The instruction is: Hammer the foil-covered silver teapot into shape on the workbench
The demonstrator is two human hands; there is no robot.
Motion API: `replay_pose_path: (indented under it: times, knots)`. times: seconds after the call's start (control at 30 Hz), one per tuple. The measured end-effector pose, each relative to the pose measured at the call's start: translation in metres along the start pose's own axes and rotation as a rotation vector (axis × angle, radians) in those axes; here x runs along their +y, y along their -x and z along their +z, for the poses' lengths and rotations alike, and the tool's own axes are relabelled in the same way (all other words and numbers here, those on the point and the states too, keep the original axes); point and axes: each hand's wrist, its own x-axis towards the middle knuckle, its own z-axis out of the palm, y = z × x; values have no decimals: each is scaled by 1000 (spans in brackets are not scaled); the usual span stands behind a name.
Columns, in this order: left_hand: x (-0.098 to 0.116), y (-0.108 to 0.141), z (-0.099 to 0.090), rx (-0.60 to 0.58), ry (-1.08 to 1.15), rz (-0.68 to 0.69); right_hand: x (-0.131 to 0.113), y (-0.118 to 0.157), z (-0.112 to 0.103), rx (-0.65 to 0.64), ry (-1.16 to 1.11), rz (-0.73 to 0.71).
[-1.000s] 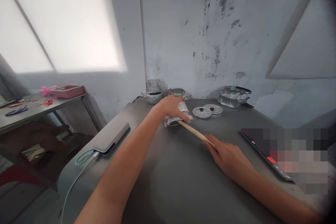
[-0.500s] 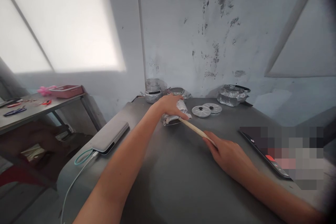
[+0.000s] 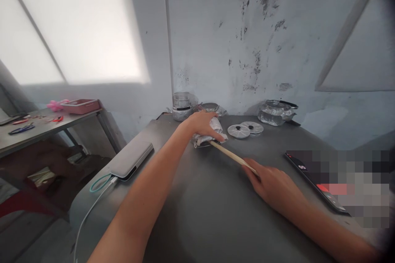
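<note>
Right hand (image 3: 269, 180) gripped wooden handle (image 3: 231, 155) angled toward 10 o'clock; left (image 3: 201, 124) lay over crumpled wrap (image 3: 216, 125) at 12, probably steadying it, finger closure unclear.

The person's left arm reached forward from the lower left, its hand (image 3: 203, 125) palm down, thumb spread from the fingers. The right arm slanted in from the lower right, its wrist nearly straight and its hand (image 3: 267, 178) closed, knuckles up.
</note>
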Motion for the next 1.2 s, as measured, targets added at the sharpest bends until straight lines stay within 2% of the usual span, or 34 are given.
replay_pose_path:
  times: [0.57,1.2]
  knots:
    - [5,4,-3,9,-5,-17,5,-1,4,-9,29,-13]
    - [11,6,-4,-7,2,-34,-2,-2,2,-28,-30,-12]
